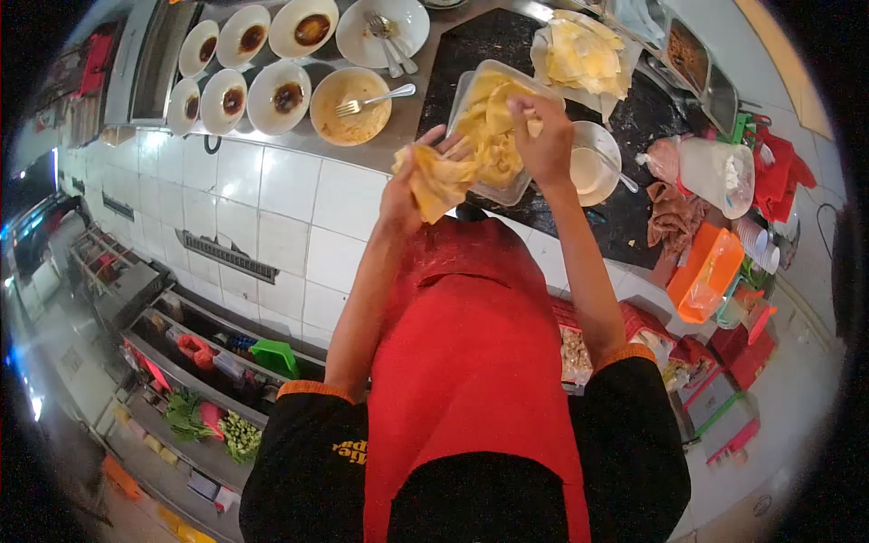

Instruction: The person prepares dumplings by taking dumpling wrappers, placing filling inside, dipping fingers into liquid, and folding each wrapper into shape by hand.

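Yellow wrapper [434, 192]: held in the left hand [396, 204], near the front edge of the surface [625, 222] and just left of the clear container [509, 195].
Left fingers: the thumb presses on the near edge of the wrapper while the others reach out behind it, loosely extended.
Right hand [549, 145]: over the container, thumb and index finger bent close together; whether they pinch anything cannot be told.
Wrapper's look: thin, soft and floppy, creased and partly folded, yellow with paler patches, its lower corner hanging to a point.
Container: filled with loose, overlapping yellow pieces [496, 158].
Stack of sheets [584, 56]: flat yellow squares fanned out beyond the right hand.
Spoon bowl [612, 145]: right of the container, cream-coloured inside, a spoon [625, 178] resting in it.
Fork bowl [348, 134]: left of the container, smeared orange-yellow, a fork [398, 92] lying across it.
Sauce bowls [259, 98]: six white ones in two rows at the far left, dark liquid in each.
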The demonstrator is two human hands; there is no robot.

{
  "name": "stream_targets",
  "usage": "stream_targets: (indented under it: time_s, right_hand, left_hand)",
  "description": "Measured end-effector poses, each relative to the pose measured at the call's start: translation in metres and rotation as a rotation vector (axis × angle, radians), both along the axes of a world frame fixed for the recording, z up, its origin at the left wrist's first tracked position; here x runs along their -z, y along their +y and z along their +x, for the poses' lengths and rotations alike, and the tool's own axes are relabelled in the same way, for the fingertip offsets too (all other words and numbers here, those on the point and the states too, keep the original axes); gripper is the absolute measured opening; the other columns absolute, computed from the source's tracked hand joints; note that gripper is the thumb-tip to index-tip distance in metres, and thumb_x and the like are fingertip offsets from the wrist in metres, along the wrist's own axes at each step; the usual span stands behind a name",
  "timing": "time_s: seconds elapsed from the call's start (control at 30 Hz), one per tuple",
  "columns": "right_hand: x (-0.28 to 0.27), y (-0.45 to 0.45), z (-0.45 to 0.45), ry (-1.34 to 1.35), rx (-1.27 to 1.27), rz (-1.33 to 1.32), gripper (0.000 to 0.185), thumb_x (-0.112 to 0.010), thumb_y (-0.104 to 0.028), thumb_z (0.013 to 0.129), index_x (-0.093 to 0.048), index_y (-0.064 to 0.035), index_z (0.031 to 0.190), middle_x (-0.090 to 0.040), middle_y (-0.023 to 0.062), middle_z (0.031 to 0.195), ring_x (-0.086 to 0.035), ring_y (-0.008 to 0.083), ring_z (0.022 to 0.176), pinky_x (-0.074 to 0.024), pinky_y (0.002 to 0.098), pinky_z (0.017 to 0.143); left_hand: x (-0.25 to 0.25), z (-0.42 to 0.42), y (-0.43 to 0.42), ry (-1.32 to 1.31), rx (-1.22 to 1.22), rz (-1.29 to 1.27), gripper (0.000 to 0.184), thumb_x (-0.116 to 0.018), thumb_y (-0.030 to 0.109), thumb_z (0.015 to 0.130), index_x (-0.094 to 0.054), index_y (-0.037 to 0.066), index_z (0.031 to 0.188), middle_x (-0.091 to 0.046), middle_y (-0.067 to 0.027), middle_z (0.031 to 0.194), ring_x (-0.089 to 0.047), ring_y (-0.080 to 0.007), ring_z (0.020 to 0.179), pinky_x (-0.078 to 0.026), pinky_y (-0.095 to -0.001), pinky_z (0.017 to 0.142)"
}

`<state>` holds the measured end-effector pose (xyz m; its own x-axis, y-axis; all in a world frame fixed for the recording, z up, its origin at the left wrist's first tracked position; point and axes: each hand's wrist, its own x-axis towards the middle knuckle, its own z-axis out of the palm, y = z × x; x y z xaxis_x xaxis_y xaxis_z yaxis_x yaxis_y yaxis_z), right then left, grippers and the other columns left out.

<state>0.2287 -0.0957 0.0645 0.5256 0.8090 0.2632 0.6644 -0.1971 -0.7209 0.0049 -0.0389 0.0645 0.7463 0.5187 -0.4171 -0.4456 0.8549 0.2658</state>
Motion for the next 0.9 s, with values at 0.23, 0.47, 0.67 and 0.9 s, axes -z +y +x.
stream_targets:
  time_s: [0.23,0.47,0.67,0.9]
  right_hand:
    - [-0.048,-0.039,-0.041,0.239,-0.225,-0.04,0.019,-0.078,-0.011,0.083,-0.074,-0.0035,0.1,-0.074,0.0104,0.102,-0.067,0.029,0.1,-0.0512,0.0395,0.093]
    - [-0.045,-0.062,-0.042,0.002,-0.149,0.044,0.025,-0.079,-0.003,0.078,-0.075,-0.0056,0.103,-0.075,0.009,0.101,-0.068,0.0279,0.097,-0.0513,0.0396,0.089]
    - [-0.052,-0.08,-0.041,-0.078,-0.069,0.052,0.021,-0.075,-0.002,0.081,-0.07,-0.0046,0.101,-0.072,0.0102,0.099,-0.067,0.0303,0.093,-0.0504,0.0408,0.087]
    - [-0.059,-0.098,-0.026,-0.033,-0.022,0.074,0.022,-0.074,0.0,0.08,-0.065,-0.0039,0.1,-0.064,0.013,0.09,-0.063,0.0316,0.085,-0.0497,0.0421,0.08]
  left_hand:
    - [-0.011,0.038,-0.005,0.001,0.138,0.224,0.065,-0.028,0.049,0.108,-0.023,0.009,0.159,-0.032,-0.0162,0.162,-0.04,-0.0358,0.144,-0.038,-0.0489,0.118]
    - [-0.021,0.058,-0.014,0.079,0.191,0.163,0.062,-0.024,0.048,0.109,-0.021,0.013,0.161,-0.031,-0.0161,0.163,-0.039,-0.0349,0.145,-0.037,-0.0475,0.119]
    - [-0.026,0.072,-0.029,0.086,0.202,0.098,0.064,-0.021,0.052,0.109,-0.023,0.014,0.16,-0.034,-0.0149,0.161,-0.039,-0.0338,0.145,-0.035,-0.0481,0.12]
    - [-0.02,0.085,-0.048,0.026,0.237,0.07,0.058,-0.024,0.049,0.11,-0.03,0.016,0.158,-0.041,-0.0115,0.154,-0.056,-0.0281,0.123,-0.047,-0.047,0.108]
